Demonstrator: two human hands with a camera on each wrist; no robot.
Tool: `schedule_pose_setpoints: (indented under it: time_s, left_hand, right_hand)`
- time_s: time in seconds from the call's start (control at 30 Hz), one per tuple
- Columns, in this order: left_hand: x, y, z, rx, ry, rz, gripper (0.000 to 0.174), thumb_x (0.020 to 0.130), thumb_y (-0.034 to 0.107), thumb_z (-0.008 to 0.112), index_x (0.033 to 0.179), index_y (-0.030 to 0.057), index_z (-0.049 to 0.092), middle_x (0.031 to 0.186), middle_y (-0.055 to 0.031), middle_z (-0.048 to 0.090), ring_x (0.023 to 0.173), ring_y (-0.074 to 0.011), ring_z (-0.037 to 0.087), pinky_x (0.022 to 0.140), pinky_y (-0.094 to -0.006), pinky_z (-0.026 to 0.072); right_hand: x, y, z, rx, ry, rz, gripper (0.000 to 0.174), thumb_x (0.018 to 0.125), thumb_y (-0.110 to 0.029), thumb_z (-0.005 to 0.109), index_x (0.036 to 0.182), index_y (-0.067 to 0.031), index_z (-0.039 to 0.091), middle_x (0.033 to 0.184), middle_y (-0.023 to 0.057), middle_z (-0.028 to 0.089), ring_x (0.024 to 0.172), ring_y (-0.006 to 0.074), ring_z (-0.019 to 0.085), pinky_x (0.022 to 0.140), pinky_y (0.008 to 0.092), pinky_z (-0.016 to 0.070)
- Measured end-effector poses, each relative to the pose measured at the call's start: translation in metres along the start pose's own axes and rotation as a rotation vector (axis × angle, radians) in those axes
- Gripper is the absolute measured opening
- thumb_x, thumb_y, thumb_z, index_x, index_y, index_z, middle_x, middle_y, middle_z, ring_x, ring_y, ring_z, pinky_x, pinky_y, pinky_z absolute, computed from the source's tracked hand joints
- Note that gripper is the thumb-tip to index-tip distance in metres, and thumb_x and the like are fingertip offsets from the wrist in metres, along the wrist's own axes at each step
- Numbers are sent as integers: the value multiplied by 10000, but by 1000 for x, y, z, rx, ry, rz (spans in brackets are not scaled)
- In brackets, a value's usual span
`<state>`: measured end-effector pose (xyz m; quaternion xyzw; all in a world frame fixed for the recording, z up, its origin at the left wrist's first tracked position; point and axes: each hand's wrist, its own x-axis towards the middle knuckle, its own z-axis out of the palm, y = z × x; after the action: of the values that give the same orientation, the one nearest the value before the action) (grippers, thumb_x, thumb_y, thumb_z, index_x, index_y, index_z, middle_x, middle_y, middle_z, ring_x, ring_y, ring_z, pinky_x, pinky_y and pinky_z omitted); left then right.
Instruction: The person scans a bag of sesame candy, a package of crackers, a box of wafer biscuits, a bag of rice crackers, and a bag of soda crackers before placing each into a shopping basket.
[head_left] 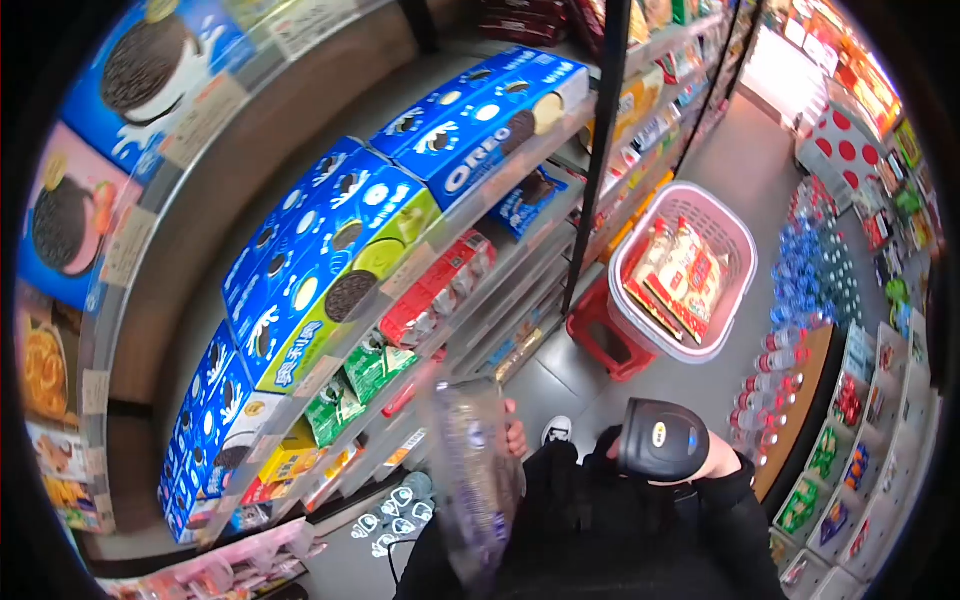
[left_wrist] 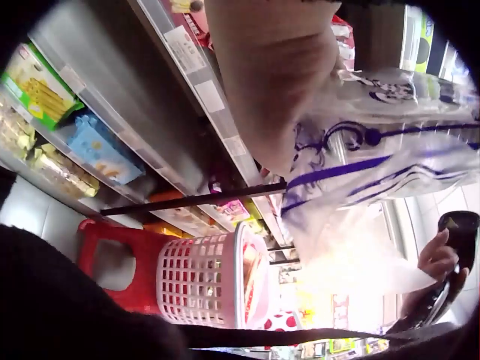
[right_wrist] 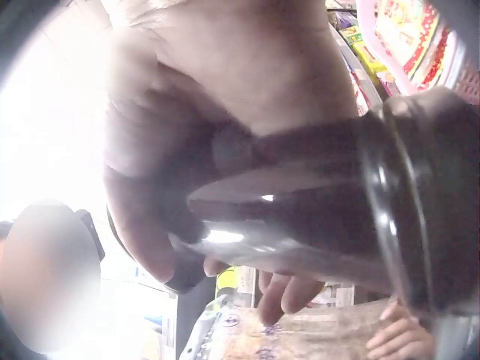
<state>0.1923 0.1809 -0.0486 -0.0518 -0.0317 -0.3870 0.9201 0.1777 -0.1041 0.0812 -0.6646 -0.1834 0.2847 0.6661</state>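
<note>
Head view: the left hand grips a clear, blue-printed snack packet upright before the chest, fingers curled round its far edge. Just beside it, the right hand clasps a black barcode scanner.

Left wrist: the packet lies against the palm, and a pink basket sits on a red stool beyond.

Right wrist: the fingers are wrapped tight round the scanner, with the packet below.

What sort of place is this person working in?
Probably a small grocery or convenience store: shelves of Oreo boxes with price labels, a pink shopping basket of snack packs, and a barcode scanner gripped in the right hand.
</note>
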Motion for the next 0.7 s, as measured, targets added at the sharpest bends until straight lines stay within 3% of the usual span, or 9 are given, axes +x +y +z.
schedule_pose_setpoints:
  time_s: [0.07, 0.23, 0.3, 0.47, 0.6, 0.63, 0.7]
  left_hand:
    - [-22, 12, 6, -2, 47, -42, 432, 746, 373, 549, 1044, 80, 436, 883, -133, 521, 865, -280, 513, 804, -373, 412]
    - [2, 37, 14, 3, 165, -157, 438, 742, 374, 553, 1044, 81, 435, 882, -133, 521, 864, -279, 513, 805, -371, 411]
    - [-8, 19, 9, 2, 216, -195, 440, 740, 375, 555, 1044, 81, 435, 882, -133, 520, 864, -279, 513, 805, -370, 411]
    - [16, 33, 12, 8, 284, -259, 446, 736, 376, 559, 1045, 81, 434, 881, -133, 520, 864, -279, 513, 806, -369, 410]
    - [-3, 29, 16, 23, 316, -291, 450, 733, 378, 563, 1046, 81, 433, 881, -133, 519, 863, -278, 513, 806, -367, 410]
    - [35, 43, 16, 29, 322, -297, 451, 732, 378, 563, 1046, 81, 433, 881, -133, 519, 863, -278, 513, 807, -367, 409]
    - [43, 41, 16, 38, 336, -306, 454, 730, 378, 565, 1046, 81, 433, 881, -133, 519, 863, -278, 513, 807, -366, 409]
  right_hand:
    - [-8, 1, 3, 1, 50, 8, 643, 589, -133, 704, 1141, 2, 404, 1113, 105, 485, 1034, 203, 455, 891, 315, 339]
    - [3, 14, 24, 44, -82, -41, 488, 616, -122, 692, 1031, 2, 466, 949, 105, 557, 841, 170, 526, 750, 283, 414]
    - [5, 17, 28, 73, -99, 2, 476, 625, -127, 691, 1027, -4, 468, 942, 106, 558, 840, 173, 523, 750, 290, 412]
    - [1, 20, 30, -68, -32, 13, 434, 633, -128, 667, 1003, -10, 473, 920, 117, 557, 829, 211, 531, 737, 304, 414]
    - [0, 15, 33, -121, -9, -22, 405, 621, -116, 657, 968, -1, 484, 901, 132, 558, 816, 236, 539, 731, 310, 419]
    - [0, 15, 34, -120, -2, -20, 405, 621, -116, 657, 968, -1, 484, 901, 132, 558, 816, 236, 539, 731, 310, 419]
    - [-1, 17, 36, -104, -1, -30, 386, 623, -109, 652, 953, 6, 488, 879, 132, 560, 813, 237, 542, 730, 310, 420]
